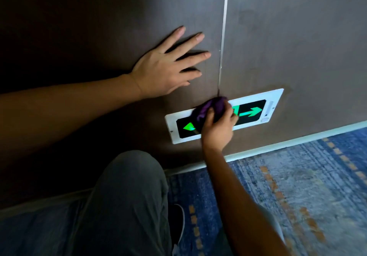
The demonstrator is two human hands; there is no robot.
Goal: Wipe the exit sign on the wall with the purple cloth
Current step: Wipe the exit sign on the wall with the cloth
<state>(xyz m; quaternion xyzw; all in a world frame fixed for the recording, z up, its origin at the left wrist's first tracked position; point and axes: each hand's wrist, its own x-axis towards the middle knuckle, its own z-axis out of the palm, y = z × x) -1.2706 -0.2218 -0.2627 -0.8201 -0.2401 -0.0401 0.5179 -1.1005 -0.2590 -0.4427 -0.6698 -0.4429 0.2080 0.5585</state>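
The right hand (217, 125) grips a bunched purple cloth (211, 107), pressing it on the middle of the white-framed exit sign with green arrows (256, 104), low on the dark brown wall (297, 37); the left hand (164, 67) lies flat with fingers spread on the wall above the sign

One exit sign (256, 104) is set low in the wall, with one white frame. It shows two green arrows: one (188, 127) at the left end, one (252, 112) at the right. One purple cloth (210, 107) lies bunched against it. Two hands show: the left hand (164, 67) and the right hand (216, 128). One dark shoe (176, 222) sits on the one blue carpet (297, 186).
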